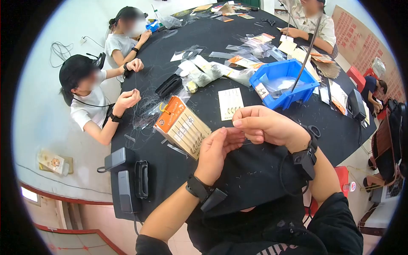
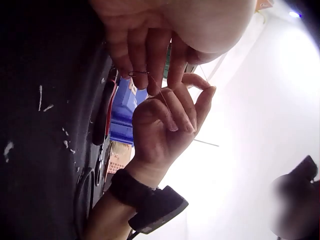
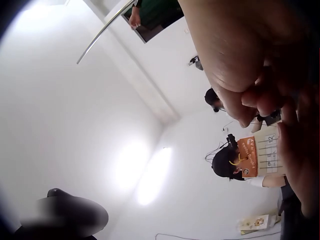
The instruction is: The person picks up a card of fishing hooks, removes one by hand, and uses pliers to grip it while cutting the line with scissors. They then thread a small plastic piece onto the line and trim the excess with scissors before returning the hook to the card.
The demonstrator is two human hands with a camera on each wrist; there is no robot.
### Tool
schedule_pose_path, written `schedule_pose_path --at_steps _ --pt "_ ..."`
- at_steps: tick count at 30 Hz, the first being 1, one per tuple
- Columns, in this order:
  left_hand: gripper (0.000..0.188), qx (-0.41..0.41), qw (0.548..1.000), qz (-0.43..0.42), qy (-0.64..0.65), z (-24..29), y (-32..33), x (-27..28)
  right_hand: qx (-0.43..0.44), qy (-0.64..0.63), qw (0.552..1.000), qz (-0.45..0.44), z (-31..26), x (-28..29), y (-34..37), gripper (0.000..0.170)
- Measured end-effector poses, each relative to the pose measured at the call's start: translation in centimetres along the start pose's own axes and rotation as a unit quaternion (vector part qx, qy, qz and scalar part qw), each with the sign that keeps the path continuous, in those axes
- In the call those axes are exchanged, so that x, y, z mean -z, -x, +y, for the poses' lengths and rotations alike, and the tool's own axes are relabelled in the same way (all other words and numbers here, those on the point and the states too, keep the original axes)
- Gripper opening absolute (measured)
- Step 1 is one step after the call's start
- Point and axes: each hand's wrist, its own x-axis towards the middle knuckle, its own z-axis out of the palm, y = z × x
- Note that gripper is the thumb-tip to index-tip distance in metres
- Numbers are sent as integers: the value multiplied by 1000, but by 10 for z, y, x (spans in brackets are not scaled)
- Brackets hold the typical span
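- Right hand (image 1: 270,127): thumb and forefinger tips closed together, pinching a fine strand (image 2: 203,73) between the 2 hands.
- Left hand (image 1: 219,146): at the right hand's 8 o'clock, fingers mostly extended; cannot tell whether its thumb grips anything.
- Small dark loop (image 2: 139,73): against the left fingers, 9 o'clock from the pinch in the left wrist view; a thin line (image 2: 166,101) trails from it toward 5 o'clock.
- Fishing-hook card pack (image 1: 182,127): 10 o'clock of the left hand.
- 1 loose hook card (image 1: 230,104): 12 o'clock of the hands.
- Blue bin (image 1: 278,101): 1 o'clock.
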Motion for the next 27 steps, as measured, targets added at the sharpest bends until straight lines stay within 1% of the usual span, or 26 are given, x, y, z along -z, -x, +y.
schedule_pose_path --at_steps 1,4,7,10,13,16,19,22,25,27 --pt "44 -1 1000 0 1 0 0 0 -2 -5 1000 -2 0 -1 0 15" --pt "45 -9 1000 7 8 1 0 -1 0 -51 997 -54 3 5 -1 16" --pt "45 -15 999 26 13 0 -1 -2 -1 -49 996 -70 1 2 0 17" --pt "46 -8 999 34 40 1 -4 -2 -6 -37 997 -71 4 0 -1 17" --pt "47 -10 999 21 42 2 -4 -2 25 6 998 -57 12 6 -8 19" --pt "46 -10 998 32 52 1 -4 -3 21 18 999 -44 15 11 -11 20" --pt "45 -9 998 9 54 2 -3 0 35 -15 996 -83 16 10 -11 22" --pt "42 -15 997 38 63 1 -2 -3 64 -59 989 -123 18 4 -11 23" --pt "41 -26 998 39 48 4 -1 -5 72 -46 982 -167 19 3 -12 25" --pt "43 3 996 39 78 5 -2 -2 62 -32 987 -147 16 -3 -9 22"
